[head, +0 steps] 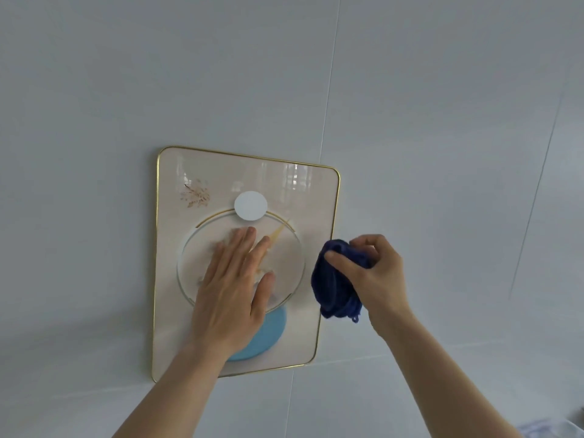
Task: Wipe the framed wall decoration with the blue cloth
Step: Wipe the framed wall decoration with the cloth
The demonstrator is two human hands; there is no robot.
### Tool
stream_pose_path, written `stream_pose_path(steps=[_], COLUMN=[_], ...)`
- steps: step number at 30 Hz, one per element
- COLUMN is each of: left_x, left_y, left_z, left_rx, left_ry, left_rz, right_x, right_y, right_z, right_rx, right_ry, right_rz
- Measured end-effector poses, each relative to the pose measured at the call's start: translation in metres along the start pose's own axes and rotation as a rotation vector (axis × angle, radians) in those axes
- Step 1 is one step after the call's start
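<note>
The pale wall (410, 105) carries the framed decoration (177, 311), a cream panel with a thin gold rim. The left hand (232, 292) lies open and flat on it, hiding much of the circle design and part of the blue disc (271, 333). The right hand (371, 276) grips the bunched blue cloth (331, 286) at the panel's right edge.

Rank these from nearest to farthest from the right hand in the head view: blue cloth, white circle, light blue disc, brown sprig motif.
1. Blue cloth: bunched in the right hand grip, at the frame's right edge.
2. Light blue disc: lower middle of the frame, partly under the left hand.
3. White circle: upper middle.
4. Brown sprig motif: upper left corner.

Disc and circle are close to call.
</note>
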State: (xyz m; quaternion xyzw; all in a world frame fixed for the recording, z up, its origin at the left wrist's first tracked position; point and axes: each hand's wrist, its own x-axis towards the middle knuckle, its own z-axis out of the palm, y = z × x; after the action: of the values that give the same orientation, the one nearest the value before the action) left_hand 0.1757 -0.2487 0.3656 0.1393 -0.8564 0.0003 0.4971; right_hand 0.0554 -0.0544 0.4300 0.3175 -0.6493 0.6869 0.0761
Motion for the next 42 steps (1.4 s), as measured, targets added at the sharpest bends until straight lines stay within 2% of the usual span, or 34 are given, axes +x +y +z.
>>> stream_pose_path(steps=[5, 10, 13, 18, 28, 33, 36, 37, 39, 40, 42], left_x=[0.000, -0.001, -0.002, -0.001, -0.001, -0.001, -0.001, -0.001, -0.001, -0.001, 0.001], left_y=[-0.004, -0.007, -0.010, -0.010, -0.006, -0.005, -0.001, 0.001, 0.003, 0.003, 0.004], left_z=[0.007, 0.010, 0.014, 0.025, 0.023, 0.021, 0.020, 0.019, 0.016, 0.013, 0.006], left_rx=[0.026, 0.063, 0.069, 0.066, 0.045, 0.057, 0.052, 0.050, 0.043, 0.038, 0.030], left_ry=[-0.011, 0.013, 0.033, 0.093, 0.107, 0.089, 0.087, 0.083, 0.061, 0.041, 0.001], left_rz=[-0.019, 0.011, 0.031, 0.027, 0.011, 0.012, -0.020, -0.030, -0.041, -0.044, -0.046], right_x=[0.041, 0.065, 0.061, 0.031, -0.033, -0.040, -0.051, -0.058, -0.073, -0.079, -0.087], right_y=[-0.034, 0.014, 0.048, 0.113, 0.178, 0.177, 0.182, 0.185, 0.191, 0.189, 0.179], right_z=[0.042, 0.077, 0.080, 0.070, 0.069, 0.067, 0.055, 0.049, 0.036, 0.031, 0.024], right_rx=[-0.064, -0.433, -0.571, -0.602, -0.834, -0.869, -0.972, -1.047, -1.189, -1.207, -1.087], right_ry=[0.216, 0.250, 0.287, 0.179, 0.188, 0.166, 0.024, -0.063, -0.218, -0.268, -0.295], right_rz=[-0.386, -0.733, -0.833, -0.924, -0.903, -0.909, -0.894, -0.862, -0.678, -0.540, -0.280])
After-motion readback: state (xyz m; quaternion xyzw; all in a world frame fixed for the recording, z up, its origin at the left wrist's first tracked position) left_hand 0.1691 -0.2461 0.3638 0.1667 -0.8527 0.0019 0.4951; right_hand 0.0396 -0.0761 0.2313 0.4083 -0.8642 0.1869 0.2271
